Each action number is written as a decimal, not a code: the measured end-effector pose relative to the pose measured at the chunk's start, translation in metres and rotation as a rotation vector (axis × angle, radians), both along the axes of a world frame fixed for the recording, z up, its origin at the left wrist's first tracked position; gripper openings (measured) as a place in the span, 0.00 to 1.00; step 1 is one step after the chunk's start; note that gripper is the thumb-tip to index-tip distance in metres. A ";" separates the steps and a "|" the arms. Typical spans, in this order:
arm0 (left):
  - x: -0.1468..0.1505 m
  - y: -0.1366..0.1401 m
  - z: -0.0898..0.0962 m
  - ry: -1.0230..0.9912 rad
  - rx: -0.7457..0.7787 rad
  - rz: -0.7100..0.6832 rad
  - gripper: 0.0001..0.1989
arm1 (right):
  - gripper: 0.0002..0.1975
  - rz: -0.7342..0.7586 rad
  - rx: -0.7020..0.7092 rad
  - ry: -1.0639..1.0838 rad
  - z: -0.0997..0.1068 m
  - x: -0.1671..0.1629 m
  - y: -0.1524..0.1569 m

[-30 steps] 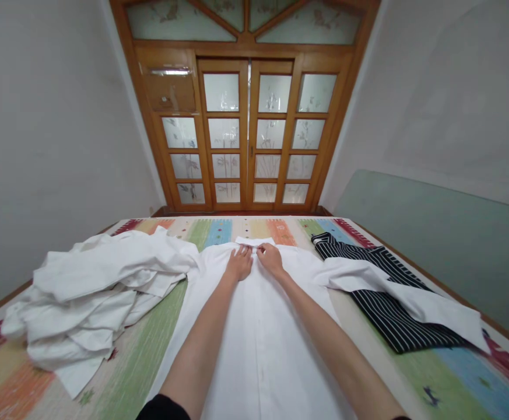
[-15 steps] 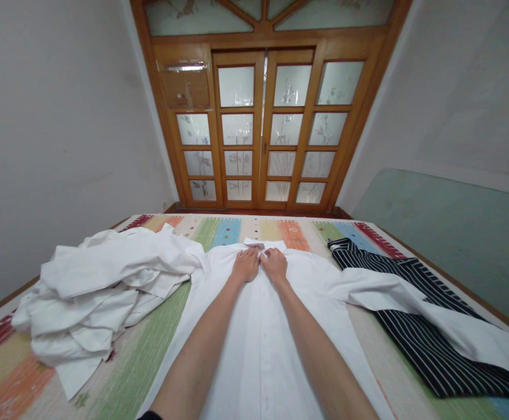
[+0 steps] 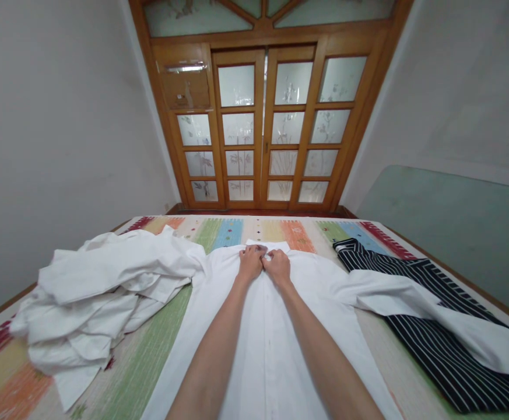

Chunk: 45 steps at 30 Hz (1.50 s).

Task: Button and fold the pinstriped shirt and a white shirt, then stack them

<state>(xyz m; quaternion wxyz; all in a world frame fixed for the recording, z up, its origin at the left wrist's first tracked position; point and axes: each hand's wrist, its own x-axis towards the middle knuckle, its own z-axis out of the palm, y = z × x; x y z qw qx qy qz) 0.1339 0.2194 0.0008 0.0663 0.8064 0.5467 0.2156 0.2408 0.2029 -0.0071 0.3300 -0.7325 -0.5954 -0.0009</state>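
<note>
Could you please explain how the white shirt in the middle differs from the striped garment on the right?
The white shirt is plain, whereas the striped garment is black with white lines.
The shirt is spread out, while the striped garment lies partly under the shirt's sleeve.
The left hand and right hand are at the shirt's collar; neither touches the striped garment.
Both lie on the multicoloured cover.

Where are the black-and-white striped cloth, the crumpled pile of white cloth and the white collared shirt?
Black-and-white striped cloth (image 3: 455, 367): head view, on its near part.
Crumpled pile of white cloth (image 3: 101, 271): head view, on its upper folds.
White collared shirt (image 3: 265, 344): head view, on its front.
</note>
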 end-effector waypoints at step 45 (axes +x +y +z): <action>0.013 0.031 -0.020 -0.530 0.023 -0.125 0.06 | 0.17 0.146 0.127 0.561 -0.010 0.021 0.016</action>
